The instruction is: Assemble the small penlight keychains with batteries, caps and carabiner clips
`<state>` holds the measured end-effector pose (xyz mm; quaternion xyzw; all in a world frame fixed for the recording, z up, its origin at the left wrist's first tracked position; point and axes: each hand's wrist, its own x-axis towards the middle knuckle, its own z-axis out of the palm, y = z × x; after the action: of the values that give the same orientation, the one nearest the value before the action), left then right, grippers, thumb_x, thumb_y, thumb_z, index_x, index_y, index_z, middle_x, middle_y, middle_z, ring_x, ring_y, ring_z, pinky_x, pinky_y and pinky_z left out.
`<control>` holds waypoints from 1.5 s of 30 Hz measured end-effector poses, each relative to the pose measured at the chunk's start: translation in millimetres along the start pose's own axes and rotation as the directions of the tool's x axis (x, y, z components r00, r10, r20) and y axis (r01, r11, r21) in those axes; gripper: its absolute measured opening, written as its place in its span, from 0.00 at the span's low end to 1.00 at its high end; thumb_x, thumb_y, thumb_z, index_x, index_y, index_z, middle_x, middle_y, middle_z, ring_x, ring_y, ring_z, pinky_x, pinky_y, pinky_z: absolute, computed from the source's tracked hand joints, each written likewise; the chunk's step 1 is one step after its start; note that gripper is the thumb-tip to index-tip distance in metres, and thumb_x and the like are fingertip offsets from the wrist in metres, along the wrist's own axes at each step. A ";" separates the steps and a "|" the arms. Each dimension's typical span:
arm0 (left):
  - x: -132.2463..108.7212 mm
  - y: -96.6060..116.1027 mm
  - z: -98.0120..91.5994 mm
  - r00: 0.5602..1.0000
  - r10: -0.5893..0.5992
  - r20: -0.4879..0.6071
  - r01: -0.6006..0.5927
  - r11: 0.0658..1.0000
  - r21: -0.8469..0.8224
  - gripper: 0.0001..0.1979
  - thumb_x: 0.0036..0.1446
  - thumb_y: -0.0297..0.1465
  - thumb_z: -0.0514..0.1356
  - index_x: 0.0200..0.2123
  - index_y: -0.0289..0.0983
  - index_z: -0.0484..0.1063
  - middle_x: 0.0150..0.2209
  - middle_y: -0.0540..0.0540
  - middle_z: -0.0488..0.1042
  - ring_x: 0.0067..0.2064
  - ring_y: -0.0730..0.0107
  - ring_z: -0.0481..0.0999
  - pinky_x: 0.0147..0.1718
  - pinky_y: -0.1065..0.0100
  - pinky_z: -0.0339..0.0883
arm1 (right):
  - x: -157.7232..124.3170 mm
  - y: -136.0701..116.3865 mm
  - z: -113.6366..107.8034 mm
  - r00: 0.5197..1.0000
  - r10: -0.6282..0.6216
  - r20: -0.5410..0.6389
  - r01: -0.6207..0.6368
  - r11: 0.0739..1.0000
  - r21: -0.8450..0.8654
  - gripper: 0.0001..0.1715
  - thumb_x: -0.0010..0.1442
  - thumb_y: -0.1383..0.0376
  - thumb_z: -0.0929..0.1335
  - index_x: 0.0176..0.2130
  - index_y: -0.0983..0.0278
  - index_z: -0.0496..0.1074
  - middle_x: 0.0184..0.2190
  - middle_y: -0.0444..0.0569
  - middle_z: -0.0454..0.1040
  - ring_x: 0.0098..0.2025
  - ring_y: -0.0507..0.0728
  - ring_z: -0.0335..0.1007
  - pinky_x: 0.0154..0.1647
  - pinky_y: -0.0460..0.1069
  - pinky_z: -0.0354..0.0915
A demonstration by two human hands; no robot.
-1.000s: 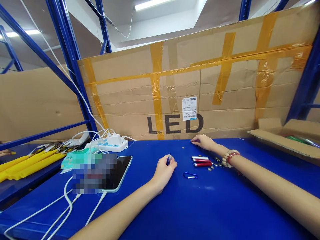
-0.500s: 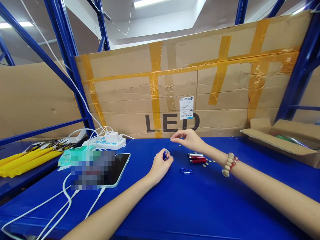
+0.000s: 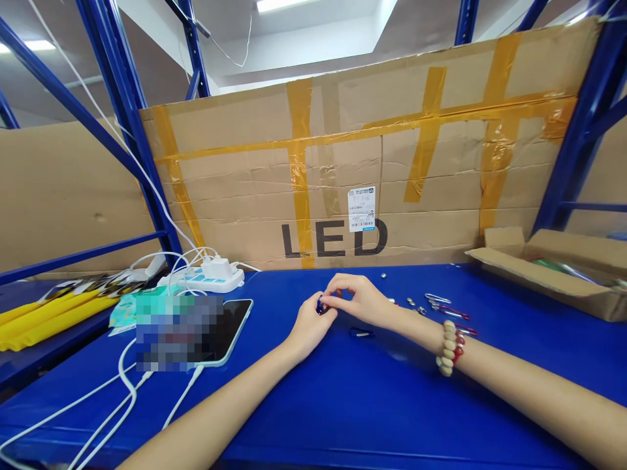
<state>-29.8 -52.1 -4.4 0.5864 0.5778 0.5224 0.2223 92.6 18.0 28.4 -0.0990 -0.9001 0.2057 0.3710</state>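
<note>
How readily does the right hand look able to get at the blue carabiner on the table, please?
Probably yes: the blue carabiner lies just on the near side of the right hand, with nothing visible between them, though its fingers are at the small blue item in the left hand.

Blue table (image 3: 367,411), glossy, across the lower frame. Upright cardboard (image 3: 245,196) behind it: "LED" printed low centre, amber tape (image 3: 300,176) in strips, white label (image 3: 361,209) by the lettering. Second cardboard sheet (image 3: 63,196) at left. Blue rack (image 3: 117,72) posts upper left and right, diagonal braces. Pale ceiling (image 3: 304,46) up top. Tube light (image 3: 281,5) lit at top centre, more at upper left and right.
</note>
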 end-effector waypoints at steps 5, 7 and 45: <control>1.4 2.3 0.2 0.999 -0.015 -0.050 0.015 1.000 -0.012 0.09 0.45 0.26 0.53 0.21 0.37 0.51 0.22 0.55 0.56 0.26 0.77 0.54 0.28 0.73 0.50 | 3.7 18.5 -13.1 0.981 0.185 -0.053 -0.190 0.974 -0.121 0.18 0.60 0.57 0.60 0.36 0.63 0.74 0.34 0.48 0.75 0.36 0.53 0.69 0.35 0.47 0.63; 1.2 3.7 0.3 0.998 -0.018 -0.053 0.017 1.000 -0.026 0.10 0.46 0.27 0.53 0.21 0.37 0.50 0.22 0.55 0.55 0.26 0.77 0.53 0.28 0.73 0.50 | 1.4 35.0 -20.9 0.968 0.250 -0.039 -0.247 0.903 -0.352 0.17 0.59 0.57 0.61 0.39 0.62 0.74 0.38 0.49 0.74 0.39 0.56 0.69 0.37 0.50 0.63; 0.0 3.5 0.7 0.997 -0.071 -0.002 0.070 0.993 -0.092 0.10 0.48 0.31 0.54 0.22 0.37 0.53 0.22 0.55 0.54 0.25 0.77 0.52 0.26 0.73 0.48 | -14.2 35.5 -16.0 0.862 0.454 0.227 -0.417 0.888 -0.194 0.15 0.44 0.67 0.68 0.35 0.65 0.76 0.28 0.46 0.78 0.28 0.53 0.73 0.29 0.44 0.66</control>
<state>-27.6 -52.7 -1.6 0.5533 0.5741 0.5419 0.2658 114.9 49.8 14.0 -0.2971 -0.9078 0.2329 0.1829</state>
